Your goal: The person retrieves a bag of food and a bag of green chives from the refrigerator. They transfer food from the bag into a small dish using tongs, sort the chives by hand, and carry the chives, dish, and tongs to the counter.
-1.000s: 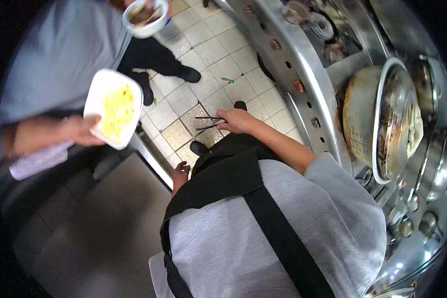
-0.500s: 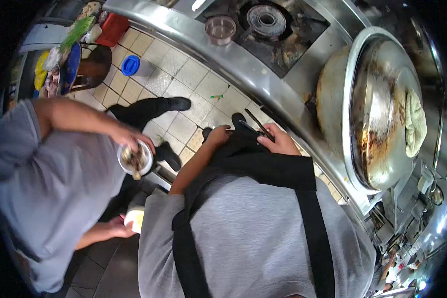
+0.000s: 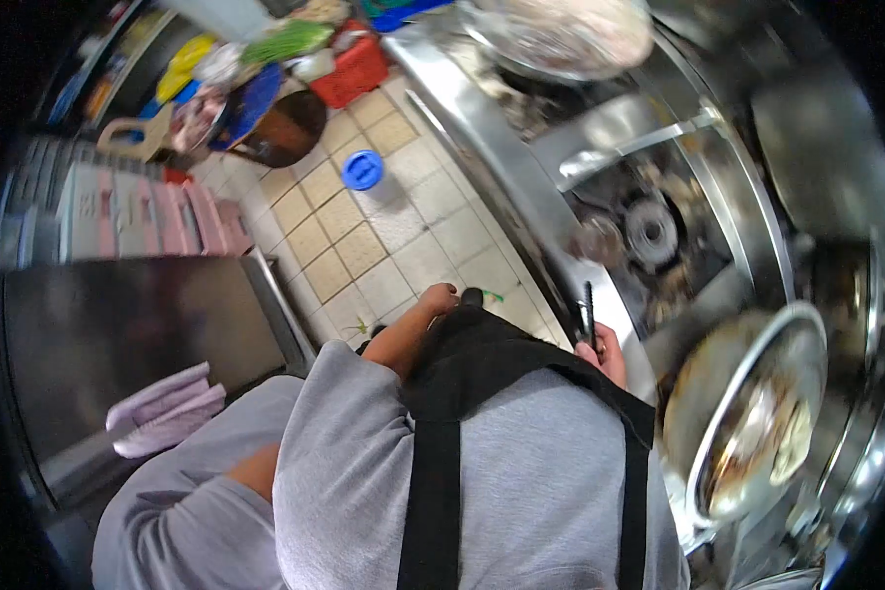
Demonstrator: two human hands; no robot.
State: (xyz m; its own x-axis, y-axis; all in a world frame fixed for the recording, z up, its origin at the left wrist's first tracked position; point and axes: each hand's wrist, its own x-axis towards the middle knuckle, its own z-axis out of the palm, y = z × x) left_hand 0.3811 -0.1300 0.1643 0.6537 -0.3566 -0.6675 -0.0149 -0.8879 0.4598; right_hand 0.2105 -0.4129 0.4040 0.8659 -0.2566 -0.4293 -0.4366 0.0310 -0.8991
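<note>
My right hand (image 3: 605, 354) is closed around a pair of black tongs (image 3: 587, 313), whose ends point up and away from me beside the steel counter edge. My left hand (image 3: 441, 297) hangs in front of my black apron (image 3: 492, 359), over the tiled floor. Its fingers are curled in, and I see nothing in them. To the right of the tongs, a clear plastic tub (image 3: 596, 239) sits beside a gas burner (image 3: 652, 232). A large lidded pot (image 3: 703, 393), with a cloth (image 3: 793, 444) on its lid, stands on the stove near my right side.
A blue-lidded container (image 3: 363, 171) stands on the floor ahead. Beyond it are a red crate (image 3: 351, 72) and green vegetables (image 3: 287, 42). A large wok (image 3: 560, 44) sits farther along the stove. A co-worker's grey sleeve (image 3: 197, 492) is close at my left, near a dark worktop (image 3: 147, 315).
My view has swung left and moved forward along the stove. The co-worker has slipped to the lower left, their bowls out of sight. The tongs stay in my right hand.
</note>
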